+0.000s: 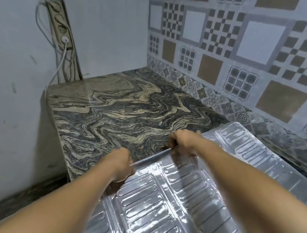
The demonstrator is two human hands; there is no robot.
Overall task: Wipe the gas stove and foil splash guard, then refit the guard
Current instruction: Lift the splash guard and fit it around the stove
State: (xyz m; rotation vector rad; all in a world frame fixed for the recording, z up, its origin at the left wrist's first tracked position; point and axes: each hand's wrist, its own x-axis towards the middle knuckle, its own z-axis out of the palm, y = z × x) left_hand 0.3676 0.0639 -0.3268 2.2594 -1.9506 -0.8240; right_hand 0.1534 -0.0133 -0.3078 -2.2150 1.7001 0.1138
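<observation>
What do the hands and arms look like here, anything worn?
Nothing worn that shows: the left hand and right hand are bare, no gloves, no rings or watch visible. Both forearms are bare to the frame edge, no sleeves in view. Slight motion blur on the hands.

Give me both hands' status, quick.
Left hand: closed on the left edge of the foil splash guard.
Right hand: closed on the same edge, farther along.
</observation>
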